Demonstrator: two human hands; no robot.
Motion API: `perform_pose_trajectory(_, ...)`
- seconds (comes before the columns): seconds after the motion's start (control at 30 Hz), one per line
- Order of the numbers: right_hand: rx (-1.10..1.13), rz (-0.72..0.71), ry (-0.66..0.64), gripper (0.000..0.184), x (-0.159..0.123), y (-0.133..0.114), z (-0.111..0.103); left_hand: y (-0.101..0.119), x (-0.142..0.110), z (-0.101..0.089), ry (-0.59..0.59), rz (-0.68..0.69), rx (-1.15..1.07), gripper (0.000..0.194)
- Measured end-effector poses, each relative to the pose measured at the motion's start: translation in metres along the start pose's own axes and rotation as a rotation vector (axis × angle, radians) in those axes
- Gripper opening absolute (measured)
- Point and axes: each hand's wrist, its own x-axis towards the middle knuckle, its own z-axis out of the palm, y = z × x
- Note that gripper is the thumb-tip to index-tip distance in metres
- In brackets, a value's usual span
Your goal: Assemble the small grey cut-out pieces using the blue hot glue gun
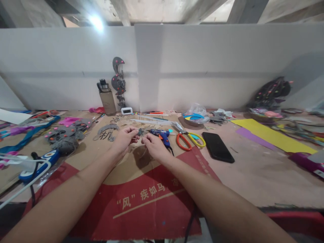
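My left hand (126, 139) and my right hand (155, 145) are close together above a red and brown cardboard sheet (141, 172). Thumb and fingers are pinched in both, but whatever they grip is too small to make out. Just beyond my right hand lies a blue glue gun (165, 137), partly hidden by it. To its right rest scissors (184, 141) with one red and one yellow handle. A curved grey cutout piece (103, 130) lies flat to the left of my left hand.
A black phone (218, 147) lies right of the scissors. Behind stand a bottle (108, 101) and a small white clock (126, 111). Grey yarn (66, 145) and a blue-white power strip (40, 165) are at left, yellow paper (273, 135) at right. A white panel (189, 67) closes the back.
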Motion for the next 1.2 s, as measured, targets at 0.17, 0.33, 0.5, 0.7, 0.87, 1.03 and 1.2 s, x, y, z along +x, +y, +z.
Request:
perform_pose_trajectory(0.17,0.039,0.093,-0.019,0.019,-0.003,0.000,0.007,-0.005,0.011,-0.012,0.077,-0.030,0.008,0.024)
perform_pose_trajectory(0.33,0.008,0.011,-0.108,0.019,-0.009,-0.007,0.008,-0.007,0.024,-0.028,0.148,0.007,-0.022,0.025)
perform_pose_trajectory(0.5,-0.040,-0.038,-0.190,0.018,-0.017,-0.014,0.008,-0.005,0.032,-0.039,0.222,-0.016,-0.096,0.021)
perform_pose_trajectory(0.7,-0.110,-0.083,-0.395,0.021,-0.021,-0.024,0.003,-0.002,0.038,-0.051,0.246,-0.012,-0.191,0.015)
perform_pose_trajectory(0.87,-0.251,-0.191,-0.501,0.020,-0.021,-0.040,-0.005,-0.007,0.045,-0.059,0.251,-0.043,-0.227,0.013)
perform_pose_trajectory(1.03,-0.443,-0.340,-0.439,0.028,-0.021,-0.041,-0.007,-0.011,0.044,-0.056,0.220,-0.051,-0.209,0.013)
perform_pose_trajectory(1.2,-0.452,-0.242,-0.223,0.028,-0.027,-0.030,-0.021,-0.012,0.043,-0.051,0.205,-0.046,-0.162,0.014)
